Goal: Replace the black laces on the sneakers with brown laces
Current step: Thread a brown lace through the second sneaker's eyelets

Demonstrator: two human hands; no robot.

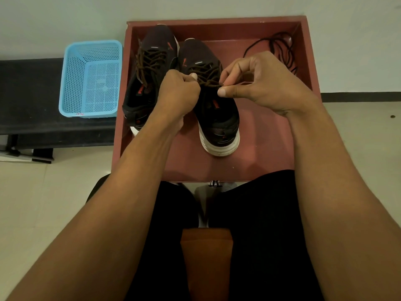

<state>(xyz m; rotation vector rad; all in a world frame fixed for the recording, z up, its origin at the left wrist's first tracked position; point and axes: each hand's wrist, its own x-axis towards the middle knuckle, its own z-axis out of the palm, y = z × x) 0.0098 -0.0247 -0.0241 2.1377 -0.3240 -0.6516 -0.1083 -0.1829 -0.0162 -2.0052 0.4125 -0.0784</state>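
Two-handedly working inside a red-brown tray (217,20) lying just beyond the knees, probably chosen for corralling shoes and loose cord in one place. Passing over a black bench (32,94) at the left, carrying a blue plastic basket (71,83) well apart from the job and blocking nothing. Having the left sneaker (152,51), already threaded with brown laces (149,61), lying at the far left of the tray, just beside the right sneaker (217,118) at the middle, heel nearest. Curling the left hand (175,94) into a fist round one side of the brown lace (206,77) above the right sneaker's tongue, seemingly holding tension. Pinching the other end with the right hand (260,83), thumb (223,91) and forefinger pressed together on it, remaining fingers arched and apart, apparently drawing the top crossing snug or starting a knot. Leaving the black laces (280,48) heaped in the far right corner, out of both shoes. Working close against the left sneaker's collar, likely the only hindrance to the left wrist.
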